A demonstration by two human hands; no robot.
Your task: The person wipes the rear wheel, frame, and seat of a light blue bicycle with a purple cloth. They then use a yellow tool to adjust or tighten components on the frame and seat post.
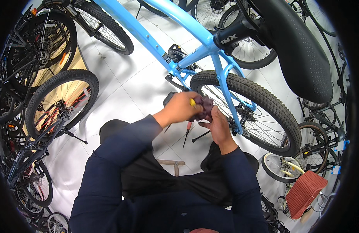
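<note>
My left hand [182, 107] and my right hand [217, 127] meet in front of me, both closed around a crumpled dark purple rag [203, 108]. A small yellow tip [192, 102] shows at my left fingers; what it belongs to is hidden. The hands hover next to the rear tyre [265, 101] of a light blue bicycle [175, 46]. The bicycle's black saddle [300, 50] hangs close to the camera at upper right. Both arms wear dark blue sleeves.
A red-handled screwdriver [187, 131] and a black tool [200, 136] lie on the white tiled floor [125, 85] below my hands. A wooden stool edge [171, 162] shows between my knees. Parked bicycles [51, 97] stand at left; more, with a red basket [303, 190], at right.
</note>
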